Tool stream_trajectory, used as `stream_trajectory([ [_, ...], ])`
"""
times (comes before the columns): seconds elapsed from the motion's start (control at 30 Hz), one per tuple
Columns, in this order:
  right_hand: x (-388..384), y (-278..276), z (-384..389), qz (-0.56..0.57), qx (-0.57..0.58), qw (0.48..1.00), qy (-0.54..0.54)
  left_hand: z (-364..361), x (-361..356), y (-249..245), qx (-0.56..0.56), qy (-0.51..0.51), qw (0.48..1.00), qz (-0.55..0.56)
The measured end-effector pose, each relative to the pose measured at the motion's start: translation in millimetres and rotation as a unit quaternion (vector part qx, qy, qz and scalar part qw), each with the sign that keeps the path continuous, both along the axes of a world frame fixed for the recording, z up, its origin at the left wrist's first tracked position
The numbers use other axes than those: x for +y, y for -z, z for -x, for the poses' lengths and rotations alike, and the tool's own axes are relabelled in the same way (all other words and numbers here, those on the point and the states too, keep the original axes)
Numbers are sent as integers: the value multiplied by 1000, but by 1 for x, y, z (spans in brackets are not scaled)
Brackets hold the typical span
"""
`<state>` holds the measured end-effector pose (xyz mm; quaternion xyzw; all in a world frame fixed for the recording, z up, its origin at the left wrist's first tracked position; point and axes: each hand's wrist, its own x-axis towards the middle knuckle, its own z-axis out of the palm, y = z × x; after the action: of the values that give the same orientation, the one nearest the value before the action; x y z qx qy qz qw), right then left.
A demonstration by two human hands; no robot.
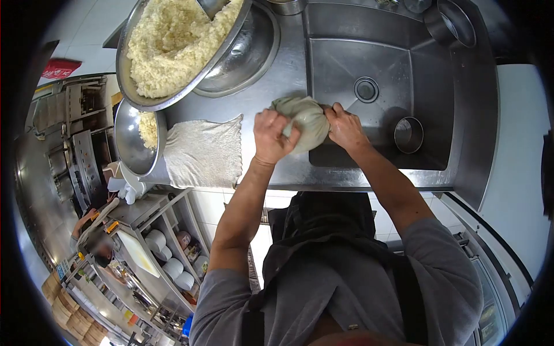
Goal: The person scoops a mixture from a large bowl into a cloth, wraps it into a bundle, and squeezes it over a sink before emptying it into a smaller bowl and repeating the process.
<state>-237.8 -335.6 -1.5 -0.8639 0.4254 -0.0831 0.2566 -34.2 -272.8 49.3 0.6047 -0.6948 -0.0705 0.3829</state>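
Above the sink (340, 60), left hand (271, 137) and right hand (346, 128) clench the cloth bundle (307, 118), arms outstretched.

This is a big restaurant kitchen. It has a shiny steel sink (369, 75), huge metal bowls (173, 52) of food, and shelves of stacked white bowls (167, 259).

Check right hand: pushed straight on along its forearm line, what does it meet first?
The bundle: the right hand already grips its side. Past it, that line seems to run over the counter beside the sink, though depth is unclear.
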Motion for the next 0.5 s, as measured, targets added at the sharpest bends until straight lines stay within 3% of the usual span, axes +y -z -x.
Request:
stream_trajectory([
  [0.07,9,14,5,5,1,1000,11,8,15,11,-5,5,999,-39],
  [0.17,16,9,4,-27,7,1000,8,19,26,8,12,-99,995,-25],
  [0.3,13,13,5,-70,18,997,16,19,20,22,-23,-135,990,-5],
  [0.37,9,20,6,-105,-13,994,19,16,17,35,51,-156,984,-70],
  [0.5,-5,41,0,-149,-9,989,11,6,1,47,51,-172,978,-102],
])
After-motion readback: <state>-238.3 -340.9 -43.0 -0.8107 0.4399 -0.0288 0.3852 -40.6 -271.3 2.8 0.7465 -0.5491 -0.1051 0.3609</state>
